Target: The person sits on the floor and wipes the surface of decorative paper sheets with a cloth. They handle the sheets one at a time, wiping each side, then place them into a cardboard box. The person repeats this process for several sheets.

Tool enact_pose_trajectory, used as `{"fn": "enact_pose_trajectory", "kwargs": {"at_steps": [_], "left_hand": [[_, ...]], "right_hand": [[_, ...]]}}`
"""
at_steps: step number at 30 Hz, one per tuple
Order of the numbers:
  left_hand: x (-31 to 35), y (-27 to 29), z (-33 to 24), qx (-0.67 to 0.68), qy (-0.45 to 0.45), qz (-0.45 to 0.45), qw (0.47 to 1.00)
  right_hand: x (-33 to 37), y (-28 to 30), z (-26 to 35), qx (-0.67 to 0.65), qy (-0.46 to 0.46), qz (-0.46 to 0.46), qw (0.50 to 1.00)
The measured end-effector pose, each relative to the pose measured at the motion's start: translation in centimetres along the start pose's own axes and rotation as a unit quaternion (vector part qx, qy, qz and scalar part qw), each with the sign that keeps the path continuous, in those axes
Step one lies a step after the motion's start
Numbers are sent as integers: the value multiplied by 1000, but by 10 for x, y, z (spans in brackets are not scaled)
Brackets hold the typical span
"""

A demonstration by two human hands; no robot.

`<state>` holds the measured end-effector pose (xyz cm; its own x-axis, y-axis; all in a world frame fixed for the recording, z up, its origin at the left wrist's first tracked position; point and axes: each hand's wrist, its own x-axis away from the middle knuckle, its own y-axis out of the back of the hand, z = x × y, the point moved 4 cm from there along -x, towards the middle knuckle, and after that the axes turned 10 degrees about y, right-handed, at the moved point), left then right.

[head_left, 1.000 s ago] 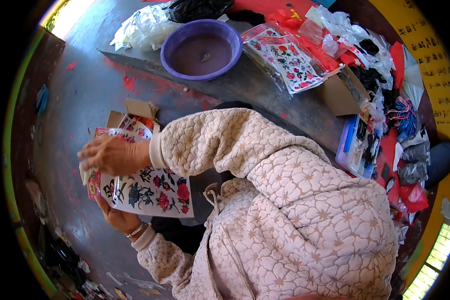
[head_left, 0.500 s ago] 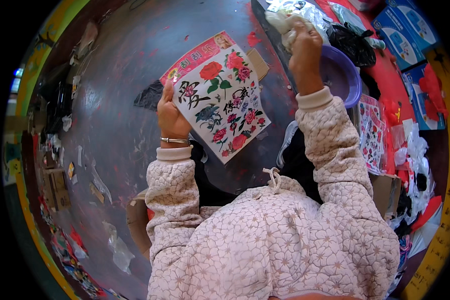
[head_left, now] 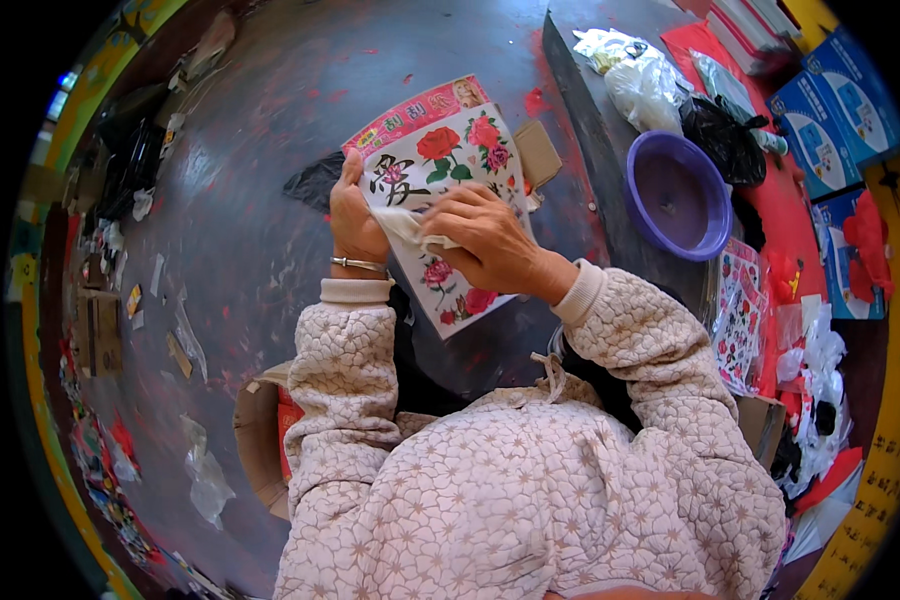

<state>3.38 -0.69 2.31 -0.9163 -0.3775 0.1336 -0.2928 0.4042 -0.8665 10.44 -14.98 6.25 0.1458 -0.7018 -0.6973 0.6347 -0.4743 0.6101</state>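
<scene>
A white sticker sheet [head_left: 470, 165], printed with red roses and black characters under a pink header strip, is held out in front of me at a slant. My left hand [head_left: 356, 212], with a silver bracelet on its wrist, grips the sheet's left edge. Over the middle of the sheet, my right hand [head_left: 490, 240] has its fingers bunched on a crumpled off-white cloth [head_left: 402, 224]. The cloth lies against the printed face and reaches toward the left fingers. Cloth and right hand hide part of the print.
To the right stands a purple basin [head_left: 705, 172] near a white plastic bag [head_left: 642, 92] and a black bag [head_left: 725, 140]. Further right are blue boxes [head_left: 838, 115] and more printed sheets [head_left: 738, 325]. A cardboard box [head_left: 255, 430] sits by my left arm.
My right hand has come from the upper right, beside the basin, down onto the sheet with the cloth. My left hand still holds the sheet's edge.
</scene>
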Motion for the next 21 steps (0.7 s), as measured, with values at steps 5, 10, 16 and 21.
{"fn": "enact_pose_trajectory", "kwargs": {"at_steps": [5, 10, 16, 21], "left_hand": [[6, -4, -21, 50, -26, 19, 998], [10, -8, -20, 73, -3, 41, 997], [2, -10, 2, 70, 67, 37, 995], [-6, -5, 14, 39, 93, 21, 995]], "right_hand": [[41, 27, -50, -5, -287, -31, 957], [72, 99, -124, -327, -461, -356, 744], [48, 76, -113, -490, -438, -285, 698], [22, 65, -74, -461, -408, -188, 766]]}}
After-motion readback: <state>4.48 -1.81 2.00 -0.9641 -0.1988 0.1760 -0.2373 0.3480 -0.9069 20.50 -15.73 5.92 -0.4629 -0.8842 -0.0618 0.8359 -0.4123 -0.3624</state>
